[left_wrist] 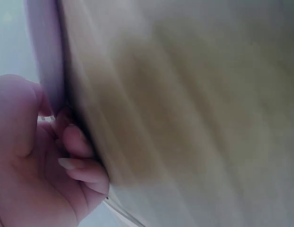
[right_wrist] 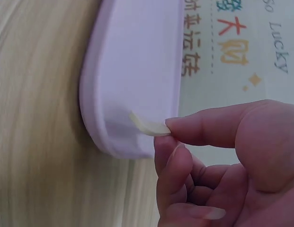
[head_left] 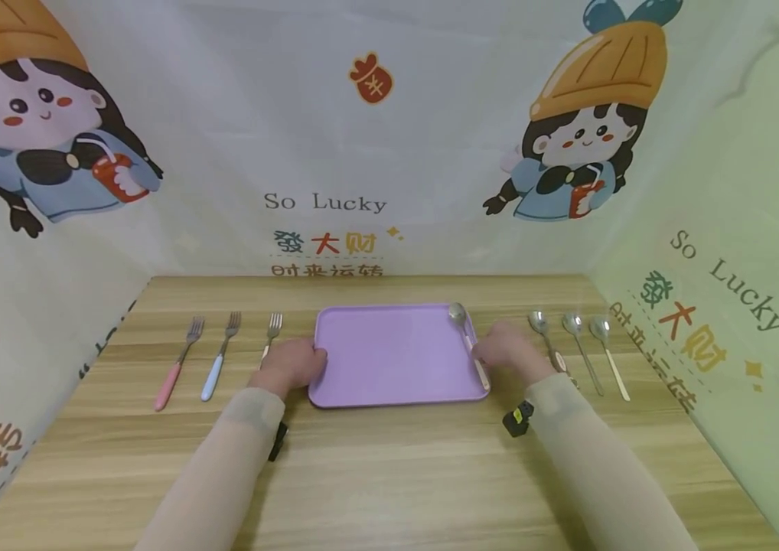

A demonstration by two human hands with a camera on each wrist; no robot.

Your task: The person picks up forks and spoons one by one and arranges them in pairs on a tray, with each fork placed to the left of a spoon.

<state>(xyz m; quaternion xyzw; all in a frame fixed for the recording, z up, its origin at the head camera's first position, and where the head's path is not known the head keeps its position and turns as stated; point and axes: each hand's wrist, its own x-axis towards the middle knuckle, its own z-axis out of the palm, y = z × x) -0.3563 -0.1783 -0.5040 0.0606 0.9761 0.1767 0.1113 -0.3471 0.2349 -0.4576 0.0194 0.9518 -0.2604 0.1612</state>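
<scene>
A purple rectangular tray [head_left: 389, 356] lies on the table. At its left edge is my left hand [head_left: 291, 363], its thumb and fingers pinching the rim, as the left wrist view also shows. Over the tray's right side, my right hand [head_left: 505, 348] pinches a spoon [head_left: 457, 314] with a cream handle [right_wrist: 149, 126] between thumb and fingers. The spoon's bowl points toward the back of the tray and its handle end toward the front right corner. Whether the spoon touches the tray I cannot tell.
Left of the tray lie a pink-handled fork [head_left: 169, 384], a blue-handled fork [head_left: 213, 373] and a pale-handled fork [head_left: 274, 327] partly behind my left hand. To the right are three spoons, one dark-handled [head_left: 546, 337], one metal [head_left: 589, 360], one cream-handled [head_left: 613, 360]. Printed cloth [head_left: 444, 138] walls the table.
</scene>
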